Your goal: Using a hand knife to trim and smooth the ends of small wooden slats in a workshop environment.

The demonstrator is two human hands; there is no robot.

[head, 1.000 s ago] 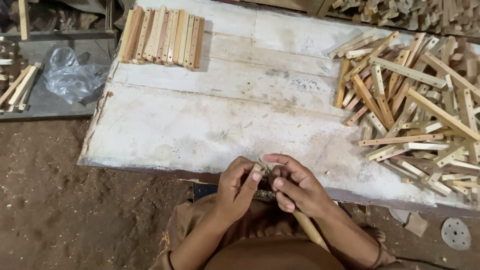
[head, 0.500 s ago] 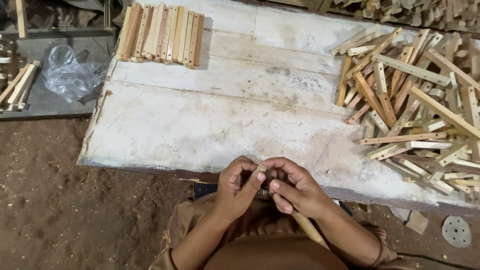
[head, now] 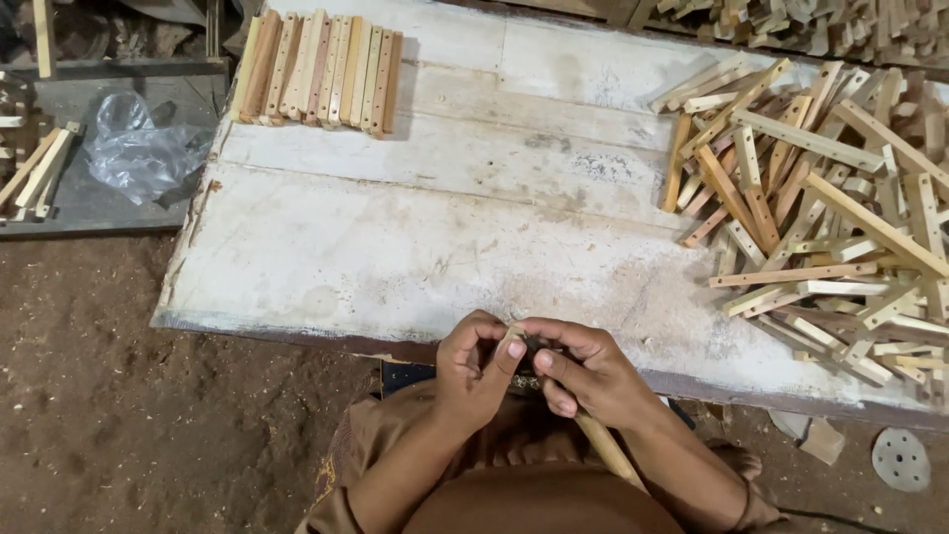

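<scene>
— At the near edge of the white surface (head: 395, 267), what do the two hands have between them?

— A small pale wooden piece (head: 513, 337), pinched from both sides. The left hand (head: 473, 368) closes its thumb and fingertips on it from the left, and the right hand (head: 583, 371) presses its fingers together on it from the right. Both grips are closed on that piece, and the hands touch each other around it. It is too small and too covered to name more closely.

— Where exactly does it sit?

— Just over the front rim of the surface, above the person's lap, held clear of the boards.

— Anything else near the hands?

— A wooden handle (head: 608, 450) slants down from under the right hand toward the lap. Whether the right hand also holds it, I cannot tell.

— And further out?

— To the right lies a loose heap of wooden sticks (head: 811, 198), crossed over one another, many with small holes drilled along them. At the far left corner a neat row of wooden strips (head: 318, 69) lies side by side, well apart from the hands. Left of the surface, on a lower grey board, sits a crumpled clear plastic bag (head: 133, 148) beside a few more sticks. A round sanding disc (head: 900, 458) lies on the dirt floor (head: 148, 425) at the lower right.
</scene>
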